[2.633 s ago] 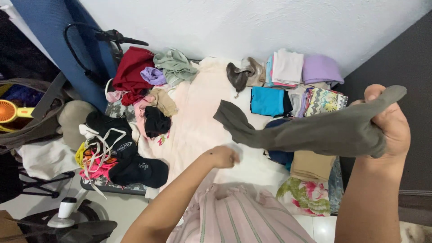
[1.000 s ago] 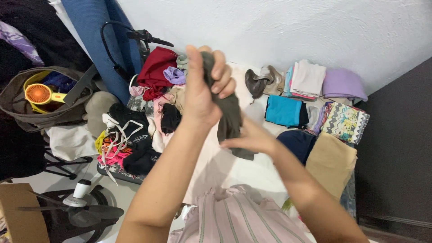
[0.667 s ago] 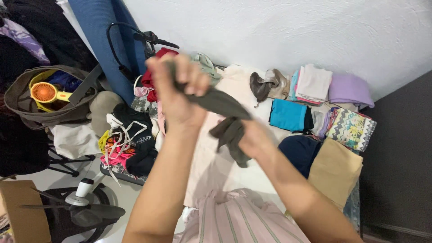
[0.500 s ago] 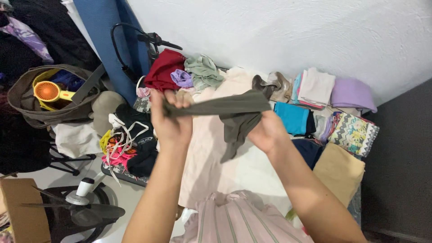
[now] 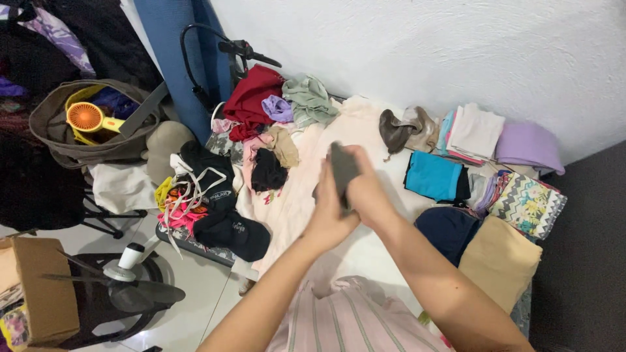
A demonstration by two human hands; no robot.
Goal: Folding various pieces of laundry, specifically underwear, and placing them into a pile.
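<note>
Head view: we are pressing a grey-green garment (image 5: 342,171) between both palms above the pale pink sheet (image 5: 306,176). Our left hand (image 5: 330,212) is closing around its lower part, and our right hand (image 5: 365,192) is clamping it from the other side, fingers curled. We are judging the bundle could spring loose if either palm eases, dropping onto the teal folded piece (image 5: 432,176) nearby.
</note>
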